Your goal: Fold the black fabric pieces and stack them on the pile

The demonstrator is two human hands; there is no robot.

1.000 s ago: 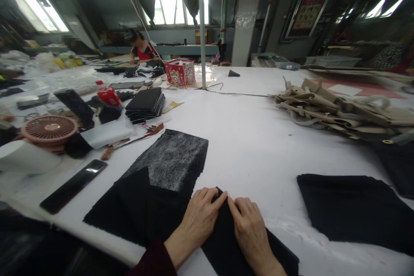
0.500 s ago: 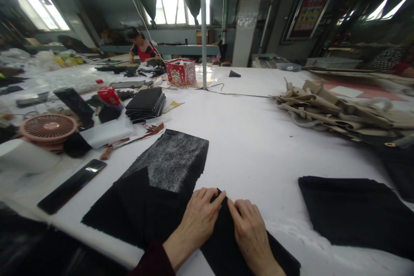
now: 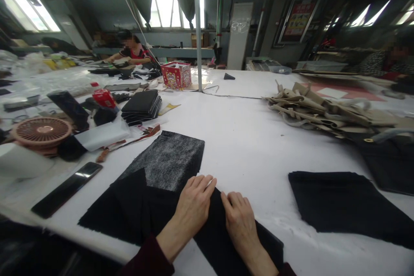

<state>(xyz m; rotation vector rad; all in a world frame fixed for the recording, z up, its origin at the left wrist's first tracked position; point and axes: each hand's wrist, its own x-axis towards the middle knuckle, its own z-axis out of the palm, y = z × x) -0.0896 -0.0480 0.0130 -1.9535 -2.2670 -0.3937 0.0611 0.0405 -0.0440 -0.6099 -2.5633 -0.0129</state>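
A folded piece of black fabric (image 3: 217,228) lies on the white table in front of me, its far edge under my fingers. My left hand (image 3: 196,202) rests palm down across its left side, fingers stretched out over the far edge and thumb hidden. On the right side of the same piece, my right hand (image 3: 239,220) has its fingers bent and closed at the edge. Left of my hands is a stack of black fabric pieces (image 3: 174,159), its top speckled grey, with plain black cloth (image 3: 129,207) over its near part.
Another black fabric stack (image 3: 336,202) lies at the right, below a heap of beige pieces (image 3: 317,108). A phone (image 3: 67,189), a pink fan (image 3: 42,131), a red-capped bottle (image 3: 103,97) and folded black pieces (image 3: 142,105) crowd the left. A pole (image 3: 198,30) rises beyond; a co-worker (image 3: 136,51) sits far back.
My left hand has shifted up and outward, its fingers now flatter and farther from the right hand. The right hand stays at the fabric's edge. The view has turned slightly right.
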